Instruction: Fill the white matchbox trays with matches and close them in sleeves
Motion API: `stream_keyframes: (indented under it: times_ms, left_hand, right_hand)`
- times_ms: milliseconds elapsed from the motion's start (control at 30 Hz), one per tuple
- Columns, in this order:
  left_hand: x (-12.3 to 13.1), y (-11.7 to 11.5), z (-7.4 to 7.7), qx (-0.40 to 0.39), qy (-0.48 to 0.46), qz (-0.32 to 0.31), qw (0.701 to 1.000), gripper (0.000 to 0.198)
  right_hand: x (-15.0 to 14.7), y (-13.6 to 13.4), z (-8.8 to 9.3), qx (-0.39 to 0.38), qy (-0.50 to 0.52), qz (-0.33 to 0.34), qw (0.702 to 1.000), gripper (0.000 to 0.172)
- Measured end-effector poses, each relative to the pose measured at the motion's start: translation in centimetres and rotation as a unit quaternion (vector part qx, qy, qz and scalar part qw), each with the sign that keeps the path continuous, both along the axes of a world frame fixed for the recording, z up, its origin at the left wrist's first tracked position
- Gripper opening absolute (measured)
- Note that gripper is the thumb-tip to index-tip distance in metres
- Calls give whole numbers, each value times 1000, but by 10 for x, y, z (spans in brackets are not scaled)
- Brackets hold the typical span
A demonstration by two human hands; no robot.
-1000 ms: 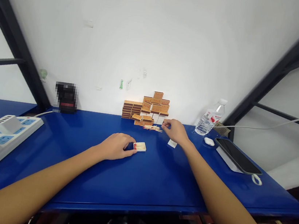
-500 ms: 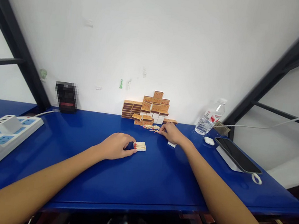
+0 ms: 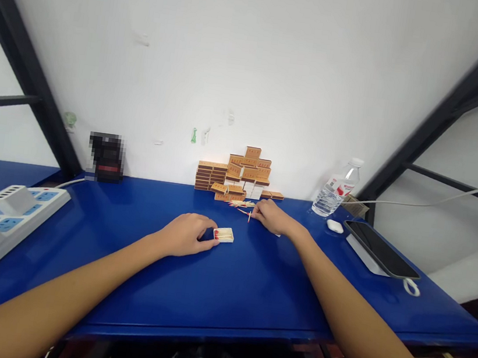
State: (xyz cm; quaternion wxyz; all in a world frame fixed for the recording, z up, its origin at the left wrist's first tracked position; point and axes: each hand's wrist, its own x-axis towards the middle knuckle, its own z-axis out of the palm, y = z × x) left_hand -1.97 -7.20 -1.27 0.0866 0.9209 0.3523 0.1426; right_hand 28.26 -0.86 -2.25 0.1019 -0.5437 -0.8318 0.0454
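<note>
My left hand [image 3: 187, 234] rests on the blue table, thumb and fingers closed on the left end of a small white matchbox tray [image 3: 224, 234] with red-tipped matches inside. Further back, my right hand [image 3: 270, 216] pinches matches [image 3: 249, 216] between thumb and fingertips, beside a loose pile of matches [image 3: 241, 204]. Right behind the pile, matchboxes [image 3: 249, 172] are stacked against the wall, with a neat block of more boxes [image 3: 210, 176] on their left. A small white piece is mostly hidden under my right hand.
A water bottle [image 3: 337, 187], a white case [image 3: 335, 226] and a phone [image 3: 382, 249] stand or lie at the right. At the left are a power strip [image 3: 40, 214] with plugs and a blurred black object [image 3: 108, 159]. The table's front edge [image 3: 200, 338] is near me.
My right hand has moved slightly toward me, drawing matches away from the pile. My left hand and the tray have stayed in place.
</note>
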Motion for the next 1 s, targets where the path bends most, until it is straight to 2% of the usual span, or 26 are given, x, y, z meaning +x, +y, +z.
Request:
stream_keyframes:
  times_ms: [167,333,467,633,767,900,1000]
  left_hand:
    - [0,2,0,7,1,30,1000,35]
    - [-3,7,0,4,-7,84,996,30]
    - [-5,9,-1,3,-10,70,997,29]
    - [-4,8,-3,3,-14,52,999,28]
    - [-2,6,-3,10,-7,44,999,29]
    - [-2,6,-4,11,-7,34,999,30]
    - [-2,6,-4,6,-7,33,999,28]
  right_hand:
    - [-8,-14,11,48,59,36,996,19]
    - [-28,-31,18,23,107,128,986,14]
    - [-44,-41,17,30,83,165,982,11]
    - [-57,-54,19,61,6,170,984,13]
    - [-64,-61,23,51,-26,151,987,13]
    - [-67,-62,23,5,-17,124,992,9]
    - [-64,-58,21,-15,22,140,990,8]
